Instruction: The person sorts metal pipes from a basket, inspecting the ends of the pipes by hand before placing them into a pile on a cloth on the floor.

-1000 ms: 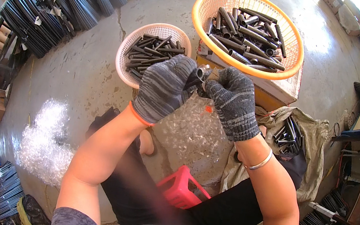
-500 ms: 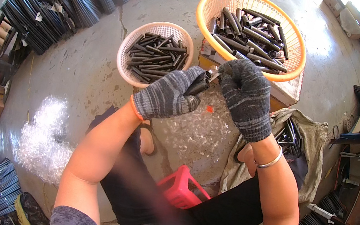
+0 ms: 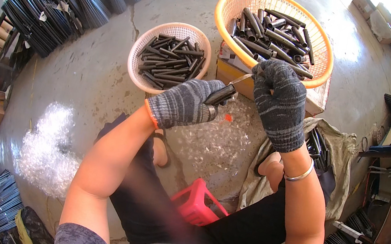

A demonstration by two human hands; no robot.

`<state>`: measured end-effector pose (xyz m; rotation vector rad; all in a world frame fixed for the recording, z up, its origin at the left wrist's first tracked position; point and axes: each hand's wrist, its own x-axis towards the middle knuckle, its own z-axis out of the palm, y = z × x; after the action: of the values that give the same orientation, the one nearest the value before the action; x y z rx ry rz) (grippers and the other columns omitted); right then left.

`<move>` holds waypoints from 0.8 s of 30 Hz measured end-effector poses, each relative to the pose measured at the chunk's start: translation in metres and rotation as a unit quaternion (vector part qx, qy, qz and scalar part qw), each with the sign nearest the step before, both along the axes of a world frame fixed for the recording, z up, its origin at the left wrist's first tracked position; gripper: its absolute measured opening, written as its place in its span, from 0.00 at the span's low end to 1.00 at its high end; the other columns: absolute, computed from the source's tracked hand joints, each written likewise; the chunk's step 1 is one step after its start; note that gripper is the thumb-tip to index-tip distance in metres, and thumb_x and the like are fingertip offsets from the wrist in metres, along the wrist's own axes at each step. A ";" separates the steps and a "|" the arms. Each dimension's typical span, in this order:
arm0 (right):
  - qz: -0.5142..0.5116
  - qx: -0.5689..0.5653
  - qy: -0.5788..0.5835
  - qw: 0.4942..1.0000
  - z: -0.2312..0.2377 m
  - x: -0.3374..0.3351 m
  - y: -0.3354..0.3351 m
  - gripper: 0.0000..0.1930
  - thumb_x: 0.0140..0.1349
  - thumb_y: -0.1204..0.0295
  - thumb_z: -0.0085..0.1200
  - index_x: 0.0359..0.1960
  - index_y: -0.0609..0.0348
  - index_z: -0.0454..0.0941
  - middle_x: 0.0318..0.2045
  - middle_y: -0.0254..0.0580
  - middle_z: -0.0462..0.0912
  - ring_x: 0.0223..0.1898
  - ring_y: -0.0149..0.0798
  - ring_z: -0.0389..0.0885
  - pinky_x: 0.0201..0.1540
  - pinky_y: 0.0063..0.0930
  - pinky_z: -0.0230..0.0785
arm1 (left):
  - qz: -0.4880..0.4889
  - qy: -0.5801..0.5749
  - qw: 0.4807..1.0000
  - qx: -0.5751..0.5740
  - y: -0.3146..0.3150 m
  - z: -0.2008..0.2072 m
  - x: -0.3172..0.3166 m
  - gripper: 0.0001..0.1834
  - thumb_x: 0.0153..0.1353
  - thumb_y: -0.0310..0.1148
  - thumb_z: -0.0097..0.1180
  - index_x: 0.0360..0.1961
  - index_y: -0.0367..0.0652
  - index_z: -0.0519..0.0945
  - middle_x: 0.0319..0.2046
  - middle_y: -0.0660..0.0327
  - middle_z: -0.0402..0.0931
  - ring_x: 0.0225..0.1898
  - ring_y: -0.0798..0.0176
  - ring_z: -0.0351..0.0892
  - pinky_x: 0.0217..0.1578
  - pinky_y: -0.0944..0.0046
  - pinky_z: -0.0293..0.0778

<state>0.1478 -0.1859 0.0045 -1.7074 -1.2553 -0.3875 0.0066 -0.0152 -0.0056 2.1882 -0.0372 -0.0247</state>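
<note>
Just past the left hand's (image 3: 184,103) curled, gloved fingers, a short dark tube (image 3: 222,95) juts out at a slant, held in that fist. A thin pale strip (image 3: 241,79) runs from near its upper end to the right hand (image 3: 278,104), whose gloved fingers close in a pinch on it. Beyond sit a pinkish-white basket (image 3: 184,31) and a larger orange basket (image 3: 270,2), both holding dark tubes; below, clear scraps (image 3: 212,147) litter the floor near a red stool (image 3: 193,204).
</note>
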 end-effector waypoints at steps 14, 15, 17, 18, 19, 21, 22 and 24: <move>-0.046 -0.294 -0.083 0.951 -0.011 0.045 -0.035 0.03 0.56 0.76 0.58 0.31 0.61 0.77 0.33 0.49 0.79 0.35 0.50 0.78 0.39 0.37 0.73 | 0.052 0.199 0.945 -0.253 0.016 0.003 -0.013 0.18 0.55 0.26 0.62 0.48 0.34 0.76 0.37 0.56 0.81 0.36 0.65 0.81 0.39 0.65 0.81; -0.016 -0.236 -0.033 0.971 -0.011 0.043 -0.034 0.05 0.55 0.77 0.59 0.32 0.62 0.78 0.34 0.49 0.79 0.35 0.49 0.79 0.40 0.37 0.73 | 0.053 0.203 0.945 -0.253 0.016 0.003 -0.014 0.18 0.55 0.26 0.62 0.47 0.34 0.76 0.37 0.56 0.81 0.36 0.65 0.81 0.38 0.65 0.81; 0.042 -0.114 0.061 0.991 -0.006 0.037 -0.030 0.08 0.53 0.80 0.61 0.35 0.63 0.79 0.34 0.49 0.79 0.35 0.48 0.79 0.43 0.36 0.74 | 0.059 0.205 0.944 -0.251 0.014 0.006 -0.013 0.17 0.55 0.26 0.62 0.47 0.35 0.77 0.36 0.56 0.81 0.35 0.66 0.81 0.38 0.66 0.81; 0.111 -0.099 0.202 0.968 -0.003 0.029 -0.029 0.09 0.52 0.81 0.62 0.35 0.63 0.79 0.34 0.48 0.79 0.36 0.47 0.79 0.44 0.36 0.74 | 0.064 0.206 0.944 -0.250 0.012 0.008 -0.013 0.16 0.55 0.26 0.63 0.46 0.35 0.77 0.35 0.57 0.81 0.35 0.67 0.81 0.37 0.66 0.80; 0.179 -0.082 0.339 0.920 0.002 0.011 -0.026 0.10 0.51 0.81 0.63 0.36 0.63 0.79 0.34 0.47 0.79 0.36 0.46 0.79 0.45 0.36 0.74 | 0.070 0.208 0.943 -0.249 0.012 0.009 -0.014 0.16 0.55 0.26 0.63 0.45 0.35 0.77 0.34 0.57 0.81 0.34 0.67 0.81 0.37 0.66 0.80; 0.265 -0.069 0.358 0.893 0.001 -0.009 -0.017 0.11 0.50 0.82 0.65 0.36 0.64 0.79 0.33 0.45 0.79 0.36 0.43 0.79 0.45 0.36 0.74 | 0.058 0.206 0.948 -0.235 0.009 0.010 -0.011 0.14 0.56 0.26 0.62 0.44 0.35 0.78 0.32 0.60 0.81 0.33 0.69 0.79 0.35 0.68 0.79; 0.287 -0.076 0.244 0.923 -0.008 -0.015 -0.011 0.11 0.51 0.81 0.65 0.36 0.64 0.79 0.32 0.44 0.78 0.36 0.41 0.79 0.44 0.36 0.73 | 0.053 0.205 0.950 -0.228 0.007 0.010 -0.009 0.14 0.56 0.26 0.62 0.43 0.35 0.78 0.31 0.61 0.81 0.32 0.70 0.79 0.35 0.69 0.78; 0.252 -0.076 0.222 0.939 -0.018 -0.032 -0.003 0.10 0.50 0.81 0.64 0.35 0.62 0.79 0.32 0.46 0.78 0.36 0.44 0.80 0.42 0.35 0.73 | 0.033 0.168 0.972 -0.163 0.003 0.009 -0.007 0.11 0.55 0.29 0.61 0.38 0.35 0.78 0.26 0.59 0.80 0.29 0.68 0.79 0.32 0.68 0.76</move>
<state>0.1159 -0.1890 -0.0134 -1.4162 -1.3384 0.3891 -0.0007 -0.0121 0.0029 1.8313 0.2080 -0.3284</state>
